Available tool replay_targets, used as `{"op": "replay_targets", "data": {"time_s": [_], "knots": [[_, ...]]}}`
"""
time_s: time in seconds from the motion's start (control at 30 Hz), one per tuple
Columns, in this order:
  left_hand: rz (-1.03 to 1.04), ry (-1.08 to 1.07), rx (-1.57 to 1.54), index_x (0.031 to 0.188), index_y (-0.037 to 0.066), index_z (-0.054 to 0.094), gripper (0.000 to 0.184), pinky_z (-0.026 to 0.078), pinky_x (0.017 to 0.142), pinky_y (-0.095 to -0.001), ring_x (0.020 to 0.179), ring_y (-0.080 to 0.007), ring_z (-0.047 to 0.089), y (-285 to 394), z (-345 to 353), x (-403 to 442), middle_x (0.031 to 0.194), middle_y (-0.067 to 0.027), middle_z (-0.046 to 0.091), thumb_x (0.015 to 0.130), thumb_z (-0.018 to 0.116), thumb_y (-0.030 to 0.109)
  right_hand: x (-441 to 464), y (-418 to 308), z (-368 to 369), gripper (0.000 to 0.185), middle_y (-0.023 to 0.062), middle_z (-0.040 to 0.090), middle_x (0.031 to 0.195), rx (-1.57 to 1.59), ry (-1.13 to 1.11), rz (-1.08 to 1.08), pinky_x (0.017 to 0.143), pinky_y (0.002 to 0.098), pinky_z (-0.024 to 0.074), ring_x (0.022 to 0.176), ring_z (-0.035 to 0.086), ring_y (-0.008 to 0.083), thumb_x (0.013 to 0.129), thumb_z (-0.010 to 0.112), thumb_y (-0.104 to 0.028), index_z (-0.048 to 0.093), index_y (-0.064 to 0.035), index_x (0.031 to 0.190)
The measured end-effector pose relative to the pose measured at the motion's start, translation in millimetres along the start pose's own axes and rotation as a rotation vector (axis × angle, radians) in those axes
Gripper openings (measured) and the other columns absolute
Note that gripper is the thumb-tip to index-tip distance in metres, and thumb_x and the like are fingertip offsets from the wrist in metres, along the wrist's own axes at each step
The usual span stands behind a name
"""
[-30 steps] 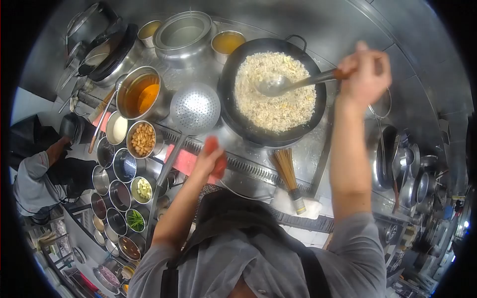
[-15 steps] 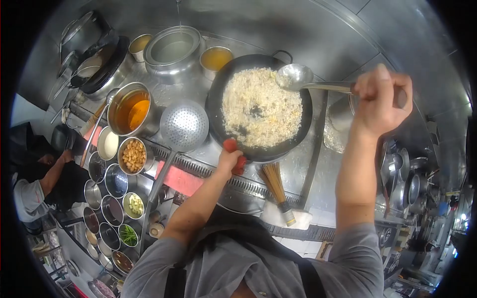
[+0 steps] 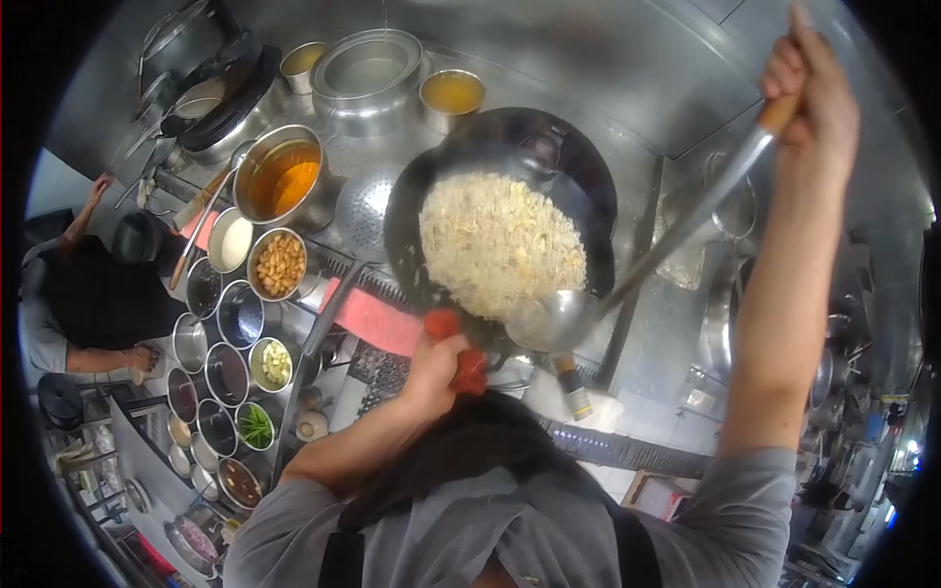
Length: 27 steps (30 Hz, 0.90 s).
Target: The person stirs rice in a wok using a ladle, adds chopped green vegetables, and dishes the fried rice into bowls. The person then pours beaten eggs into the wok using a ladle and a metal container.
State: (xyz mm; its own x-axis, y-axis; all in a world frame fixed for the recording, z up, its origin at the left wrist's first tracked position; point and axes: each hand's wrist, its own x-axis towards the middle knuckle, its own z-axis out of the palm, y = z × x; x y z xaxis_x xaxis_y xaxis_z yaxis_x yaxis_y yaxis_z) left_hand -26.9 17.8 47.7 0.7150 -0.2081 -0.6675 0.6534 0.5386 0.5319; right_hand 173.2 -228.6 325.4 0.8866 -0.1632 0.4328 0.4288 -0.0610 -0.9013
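My left hand (image 3: pixel 431 370) is closed around a red cloth (image 3: pixel 469 370) at the near rim of a black wok (image 3: pixel 578 162); the cloth hides the wok's edge or handle there. Fried rice (image 3: pixel 500 235) lies in a blurred heap toward the near left part of the wok. High on the right, my right hand (image 3: pixel 818 88) grips the wooden end of a long ladle (image 3: pixel 676 235). The ladle's bowl (image 3: pixel 551 318) is at the near side of the wok, against the edge of the rice. Behind it, a bamboo brush (image 3: pixel 571 390) is partly hidden.
Left of the wok are a perforated skimmer (image 3: pixel 368 214), a pot of orange oil (image 3: pixel 282 181) and a pink cloth (image 3: pixel 372 321). Several ingredient tins, one holding fried brown pieces (image 3: pixel 278 265), line the left. A large steel pot (image 3: pixel 368 83) stands behind. Another person (image 3: pixel 93 304) is at far left.
The wok has tilted and come toward me with my left hand. The rice has slid nearer. My right hand has risen, and the ladle bowl has swung from the far rim to the near side.
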Motion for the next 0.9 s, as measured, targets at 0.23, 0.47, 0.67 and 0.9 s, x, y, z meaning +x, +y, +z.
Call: {"op": "replay_targets", "data": {"time_s": [0.23,0.47,0.67,0.9], "knots": [[0.14,-0.096,0.077,0.103,0.01,0.047,0.028,0.042,0.041,-0.0334,0.053,-0.0184,0.051,-67.7,-59.5,115.8,0.066,-0.0066,0.051,0.076,0.046,0.001,-81.0,97.0,38.4,0.025,0.0034,0.049,0.054,-0.012,0.432,-0.215,0.046,0.0277,0.0413,0.045,0.048,0.0133,0.081,0.071,-0.014,0.051,-0.0011,0.088],[0.067,-0.073,0.03,0.105,0.019,0.047,0.032,0.039,0.041,-0.0321,0.052,-0.0165,0.051,-11.5,-25.2,-1.6,0.066,-0.005,0.049,0.078,0.049,0.004,-101.6,-2.1,41.2,0.018,0.0031,0.053,0.054,0.01,0.465,-0.286,0.04,0.0229,0.0435,0.039,0.046,0.0141,0.082,0.07,-0.015,0.053,-0.0093,0.082],[0.1,-0.135,0.068,0.097,0.013,0.048,0.015,0.042,0.042,-0.0349,0.055,-0.0196,0.055,-47.6,-52.7,130.7,0.068,-0.0071,0.054,0.083,0.05,0.007,-108.7,118.3,61.2,0.018,0.0029,0.059,0.066,-0.092,0.426,-0.335,0.056,0.0241,0.0416,0.06,0.052,0.0091,0.08,0.071,-0.013,0.057,-0.0012,0.081],[0.127,-0.306,-0.14,0.107,0.008,0.054,0.033,0.04,0.041,-0.0305,0.057,-0.0149,0.056,-32.9,-50.7,9.5,0.07,-0.0058,0.057,0.075,0.047,0.0,-93.7,25.0,40.5,0.021,0.0046,0.053,0.053,-0.024,0.232,-0.372,0.043,0.0245,0.0378,0.043,0.05,0.0116,0.081,0.071,-0.011,0.052,-0.0033,0.084]]}}
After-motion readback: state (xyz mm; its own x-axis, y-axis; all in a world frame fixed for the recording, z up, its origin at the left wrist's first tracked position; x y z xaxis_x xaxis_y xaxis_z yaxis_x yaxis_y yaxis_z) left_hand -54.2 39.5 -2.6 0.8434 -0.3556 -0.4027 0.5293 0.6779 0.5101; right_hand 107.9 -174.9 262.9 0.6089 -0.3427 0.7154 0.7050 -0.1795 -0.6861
